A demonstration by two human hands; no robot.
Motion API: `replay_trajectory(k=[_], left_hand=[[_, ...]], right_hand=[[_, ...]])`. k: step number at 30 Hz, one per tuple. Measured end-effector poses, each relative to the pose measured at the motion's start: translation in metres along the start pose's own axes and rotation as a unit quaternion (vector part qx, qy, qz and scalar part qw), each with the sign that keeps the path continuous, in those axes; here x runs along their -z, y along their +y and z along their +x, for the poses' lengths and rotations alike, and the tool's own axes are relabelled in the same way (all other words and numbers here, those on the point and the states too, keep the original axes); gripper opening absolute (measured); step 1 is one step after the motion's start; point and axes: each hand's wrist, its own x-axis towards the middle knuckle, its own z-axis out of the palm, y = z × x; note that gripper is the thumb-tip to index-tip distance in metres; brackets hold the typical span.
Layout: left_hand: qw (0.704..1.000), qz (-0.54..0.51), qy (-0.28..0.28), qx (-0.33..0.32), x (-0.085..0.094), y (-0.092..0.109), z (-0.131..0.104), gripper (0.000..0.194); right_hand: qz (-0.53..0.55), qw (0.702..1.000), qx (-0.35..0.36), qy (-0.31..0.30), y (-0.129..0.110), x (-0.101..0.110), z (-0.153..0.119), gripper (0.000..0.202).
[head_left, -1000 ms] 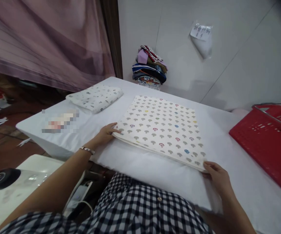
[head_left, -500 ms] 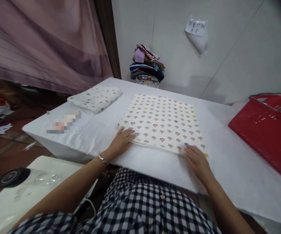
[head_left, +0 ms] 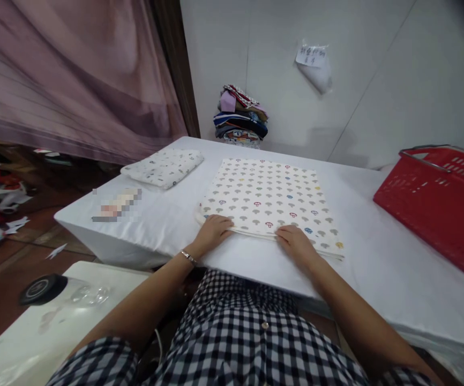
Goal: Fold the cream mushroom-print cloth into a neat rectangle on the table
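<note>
A cream cloth (head_left: 270, 198) printed with grey and coloured mushrooms lies folded in layers on the white-covered table in front of me. My left hand (head_left: 215, 231) is at its near edge toward the left corner, fingers over the top and closed on the layers. At the middle of the same edge, my right hand (head_left: 295, 242) has its fingers bent over the fabric, closed on it. Both thumbs are largely hidden. A second folded cloth (head_left: 163, 168), white with small dark prints, rests to the left, apart from my hands.
On the right stands a red plastic basket (head_left: 436, 203) with a metal handle. A stack of folded fabrics (head_left: 240, 118) is behind the table (head_left: 360, 214) by the wall. A blurred-out item (head_left: 117, 205) lies at left. A dark-lidded clear container (head_left: 43, 289) lies on a lower white surface.
My right hand has slid left along the cloth's near edge, from near the right corner to the middle. My left hand now curls more over the edge. The view has shifted slightly.
</note>
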Motion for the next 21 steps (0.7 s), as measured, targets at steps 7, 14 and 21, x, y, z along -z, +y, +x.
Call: replay_trajectory(k=[7, 14, 21], left_hand=[[1.000, -0.002, 0.023, -0.015, -0.009, 0.005, 0.004, 0.026], [0.999, -0.032, 0.009, 0.010, -0.015, 0.010, 0.016, 0.024], [0.997, 0.002, 0.063, 0.053, -0.013, 0.021, 0.017, 0.018]], right_hand=[[0.005, 0.999, -0.004, 0.051, -0.006, -0.002, -0.005, 0.029], [0.012, 0.995, -0.014, 0.097, -0.011, -0.002, -0.008, 0.029], [0.006, 0.995, -0.028, 0.096, -0.010, -0.006, -0.008, 0.028]])
